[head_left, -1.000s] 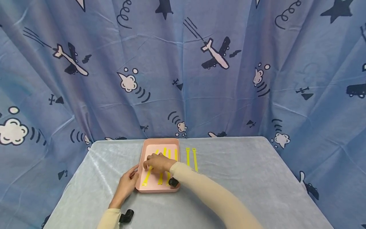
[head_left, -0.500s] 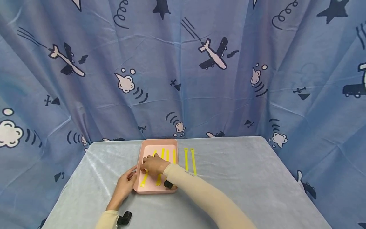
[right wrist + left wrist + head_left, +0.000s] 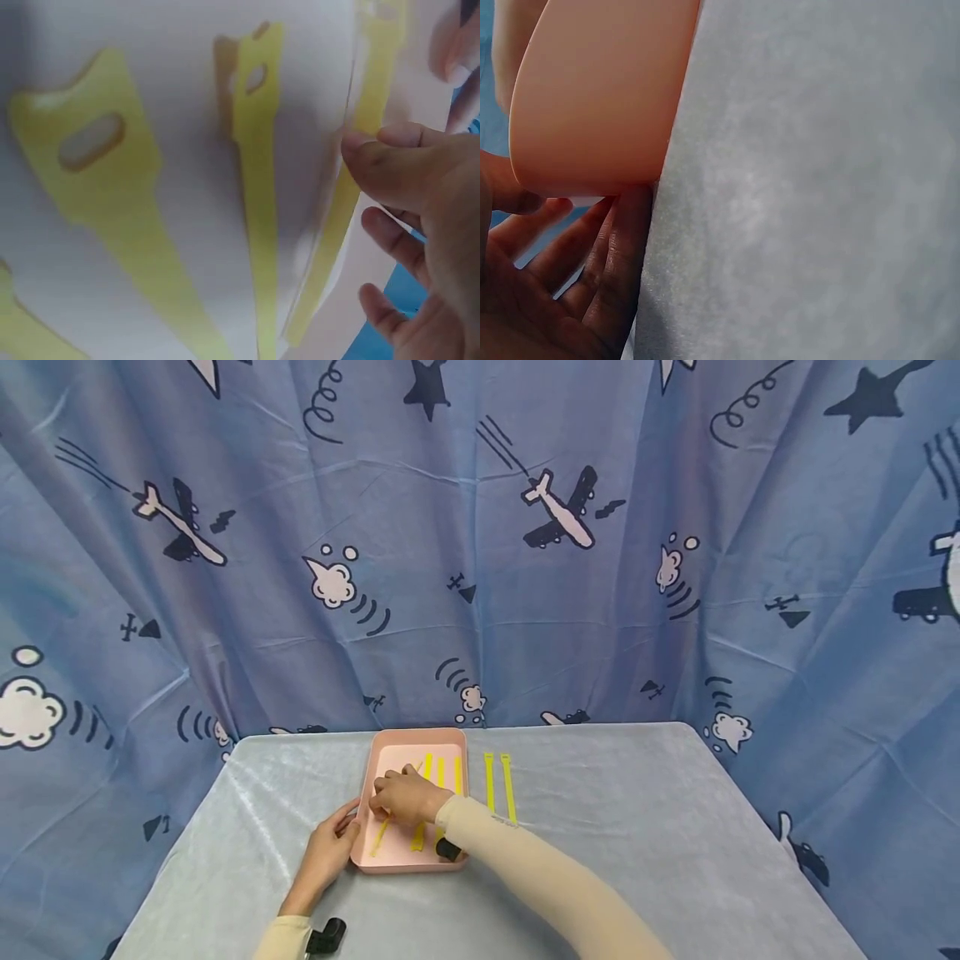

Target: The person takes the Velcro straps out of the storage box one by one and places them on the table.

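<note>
A pink tray (image 3: 408,867) stands on the cloth-covered table, with several yellow hook-and-loop cable ties lying lengthwise in it. My right hand (image 3: 408,797) is over the tray's left part, pinching the leftmost cable tie (image 3: 322,277) between thumb and index finger. That tie shows as a thin, slanted line in the head view. Its neighbours, such as the slotted cable tie (image 3: 260,165), lie flat and partly under my right hand and sleeve. My left hand (image 3: 327,852) rests at the tray's left side, its extended fingers (image 3: 622,247) touching the outer wall and the thumb near the rim.
Two more yellow straps (image 3: 490,781) lie side by side on the table, right of the tray. Grey-blue cloth (image 3: 637,827) covers the tabletop. A blue patterned curtain (image 3: 420,635) hangs behind the far edge.
The leftmost cable tie has turned onto its edge in my right hand and looks thinner and more slanted. My left hand stays at the tray's side.
</note>
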`<state>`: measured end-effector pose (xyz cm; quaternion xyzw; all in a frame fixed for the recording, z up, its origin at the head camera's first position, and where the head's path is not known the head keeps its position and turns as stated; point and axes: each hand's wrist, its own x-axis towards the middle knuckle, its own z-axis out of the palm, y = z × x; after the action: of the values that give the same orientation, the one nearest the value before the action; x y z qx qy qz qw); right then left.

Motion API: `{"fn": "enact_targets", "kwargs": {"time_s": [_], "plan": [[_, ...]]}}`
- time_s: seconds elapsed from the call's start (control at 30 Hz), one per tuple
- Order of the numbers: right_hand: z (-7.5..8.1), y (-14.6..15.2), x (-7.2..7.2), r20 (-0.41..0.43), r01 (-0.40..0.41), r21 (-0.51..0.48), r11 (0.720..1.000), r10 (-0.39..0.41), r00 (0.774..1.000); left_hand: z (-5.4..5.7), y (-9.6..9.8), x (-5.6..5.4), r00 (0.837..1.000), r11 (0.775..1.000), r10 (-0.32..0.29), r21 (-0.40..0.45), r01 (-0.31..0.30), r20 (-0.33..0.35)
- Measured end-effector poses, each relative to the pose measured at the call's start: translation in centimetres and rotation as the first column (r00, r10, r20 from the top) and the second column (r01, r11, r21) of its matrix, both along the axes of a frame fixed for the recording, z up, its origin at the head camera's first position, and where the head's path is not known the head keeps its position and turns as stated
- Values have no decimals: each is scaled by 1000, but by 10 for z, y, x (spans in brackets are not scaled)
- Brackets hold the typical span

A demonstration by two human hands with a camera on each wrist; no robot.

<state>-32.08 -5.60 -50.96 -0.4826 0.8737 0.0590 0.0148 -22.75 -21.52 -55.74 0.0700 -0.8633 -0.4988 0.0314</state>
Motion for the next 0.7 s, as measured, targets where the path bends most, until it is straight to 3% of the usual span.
{"fn": "enact_targets", "kwargs": {"time_s": [0.2, 0.43, 0.57, 0.7], "plan": [[17, 11, 0, 32, -23, -163, 986, 29, 999, 0, -1, 3, 1000, 1000, 0, -6, -1, -21], [30, 28, -1, 161, 59, -324, 944, -6, 987, 0, 3, 3, 1000, 1000, 1, 16, -1, -11], [35, 34, -2, 232, 113, -443, 889, -8, 973, 1, 2, 2, 1000, 1000, 12, 0, -12, -10], [39, 40, -5, 281, 165, -586, 794, 7, 960, 3, 0, 2, 1000, 1000, 9, -6, -9, -3]]}}
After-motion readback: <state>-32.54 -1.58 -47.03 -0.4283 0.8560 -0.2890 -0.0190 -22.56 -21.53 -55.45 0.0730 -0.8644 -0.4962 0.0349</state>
